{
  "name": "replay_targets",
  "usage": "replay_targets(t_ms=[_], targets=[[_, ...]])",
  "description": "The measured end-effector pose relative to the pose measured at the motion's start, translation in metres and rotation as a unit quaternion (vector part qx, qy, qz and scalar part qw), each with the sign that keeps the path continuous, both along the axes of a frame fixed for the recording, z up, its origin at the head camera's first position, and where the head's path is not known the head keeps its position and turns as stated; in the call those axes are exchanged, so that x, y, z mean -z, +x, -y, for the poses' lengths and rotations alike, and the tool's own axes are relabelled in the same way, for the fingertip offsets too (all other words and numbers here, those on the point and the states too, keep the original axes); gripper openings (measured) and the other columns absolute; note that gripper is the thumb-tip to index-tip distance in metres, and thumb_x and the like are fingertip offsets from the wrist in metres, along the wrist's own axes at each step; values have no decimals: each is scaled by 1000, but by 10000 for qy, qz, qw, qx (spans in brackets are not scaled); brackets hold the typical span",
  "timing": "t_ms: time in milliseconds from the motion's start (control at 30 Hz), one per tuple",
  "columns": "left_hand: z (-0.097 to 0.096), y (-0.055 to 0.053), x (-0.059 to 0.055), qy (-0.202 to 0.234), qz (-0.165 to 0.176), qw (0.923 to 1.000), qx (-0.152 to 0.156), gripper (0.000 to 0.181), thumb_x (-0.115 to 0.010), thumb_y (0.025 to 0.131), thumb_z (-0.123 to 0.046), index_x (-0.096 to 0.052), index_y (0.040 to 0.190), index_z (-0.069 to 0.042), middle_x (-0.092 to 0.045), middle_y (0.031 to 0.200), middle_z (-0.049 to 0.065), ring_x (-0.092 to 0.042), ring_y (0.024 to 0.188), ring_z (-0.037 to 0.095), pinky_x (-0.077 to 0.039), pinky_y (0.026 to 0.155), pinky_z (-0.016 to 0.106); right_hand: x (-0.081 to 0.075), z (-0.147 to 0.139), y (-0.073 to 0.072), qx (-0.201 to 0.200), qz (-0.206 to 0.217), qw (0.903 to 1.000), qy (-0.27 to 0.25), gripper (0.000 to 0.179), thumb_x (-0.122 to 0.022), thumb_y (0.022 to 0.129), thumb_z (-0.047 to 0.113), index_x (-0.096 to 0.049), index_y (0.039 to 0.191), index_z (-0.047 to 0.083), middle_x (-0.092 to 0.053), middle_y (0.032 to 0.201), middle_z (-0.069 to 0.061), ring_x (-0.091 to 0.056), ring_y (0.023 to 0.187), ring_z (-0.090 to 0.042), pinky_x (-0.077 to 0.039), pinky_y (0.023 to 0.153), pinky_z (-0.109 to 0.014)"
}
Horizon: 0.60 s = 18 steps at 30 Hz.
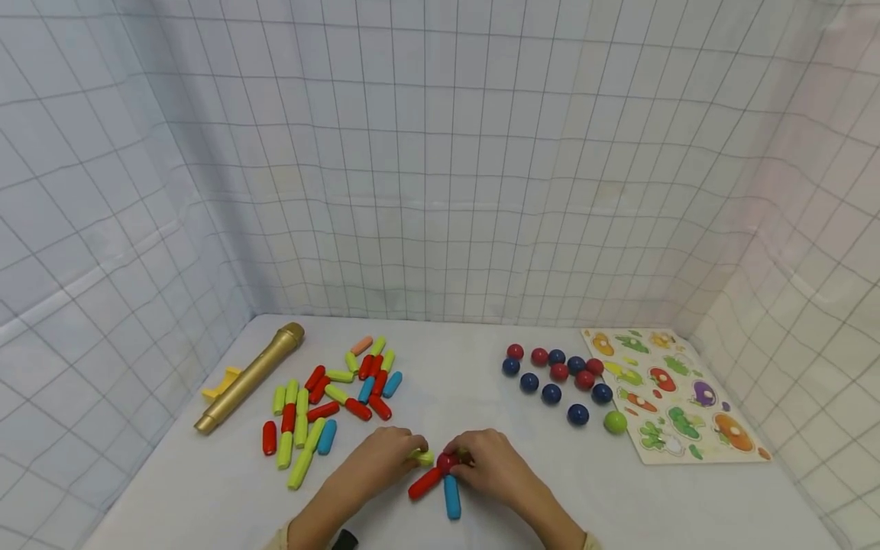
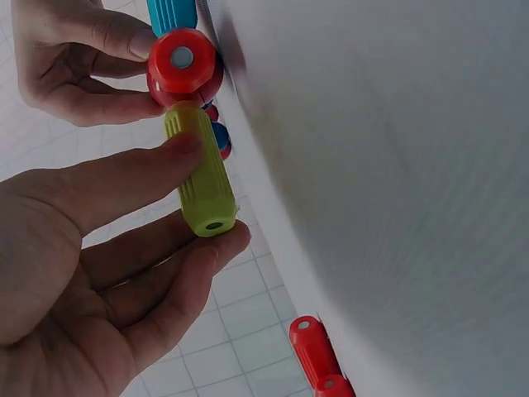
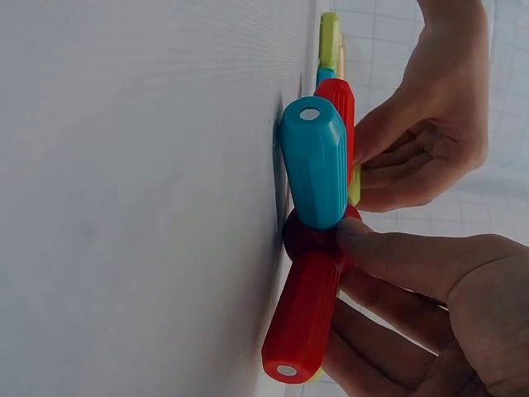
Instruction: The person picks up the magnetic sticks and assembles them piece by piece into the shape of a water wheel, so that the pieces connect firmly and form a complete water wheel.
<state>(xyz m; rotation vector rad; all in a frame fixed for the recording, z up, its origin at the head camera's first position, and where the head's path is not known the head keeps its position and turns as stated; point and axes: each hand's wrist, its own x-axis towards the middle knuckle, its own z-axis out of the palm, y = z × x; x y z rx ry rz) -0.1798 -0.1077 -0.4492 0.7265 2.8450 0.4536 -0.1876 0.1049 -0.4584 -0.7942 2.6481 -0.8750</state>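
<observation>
My left hand [image 1: 388,454] pinches a yellow-green rod [image 2: 201,174] between thumb and fingers. In the left wrist view the rod's far end meets a red ball [image 1: 447,463]; whether it is attached I cannot tell. My right hand [image 1: 490,464] grips the ball at its side. A blue rod [image 1: 451,496] and a red rod [image 1: 425,483] stick out from the ball toward the near edge. Another red rod [image 3: 302,322] shows beside the right fingers in the right wrist view. Part of the ball is hidden by the right fingers.
Loose red, blue and yellow-green rods [image 1: 323,410] lie to the left, by a gold microphone [image 1: 250,378] and a yellow piece [image 1: 221,383]. Red and dark blue balls [image 1: 551,394] and a green ball [image 1: 615,422] lie right, near a vegetable puzzle board [image 1: 701,451].
</observation>
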Motion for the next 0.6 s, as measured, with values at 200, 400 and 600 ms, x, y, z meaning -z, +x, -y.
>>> replay_targets(t_ms=[200,400,600], targets=[[-6,2,0,-198,103,9997,39,18,-75,84,-16,-75,102,-15,-70,86,-4,-60,73,6,-56,76,22,-2,1,1,-153,31,9999,22,21,-72,86,15,-74,107,17,-72,91,9,-56,75,1,-51,75,-18],[-10,4,-1,-298,232,9993,36,18,-75,84,-16,-74,102,-13,-70,85,-2,-58,69,6,-56,73,22,-3,3,3,-77,-439,9984,340,19,-73,86,18,-76,104,21,-68,99,10,-55,85,-2,-51,80,-22],[-14,7,-1,-305,305,9991,-60,19,-76,83,-17,-74,101,-11,-70,83,-1,-57,67,6,-56,71,22,-2,5,5,84,-474,9981,388,24,-77,82,20,-75,106,21,-61,92,10,-48,80,-2,-46,71,-16]])
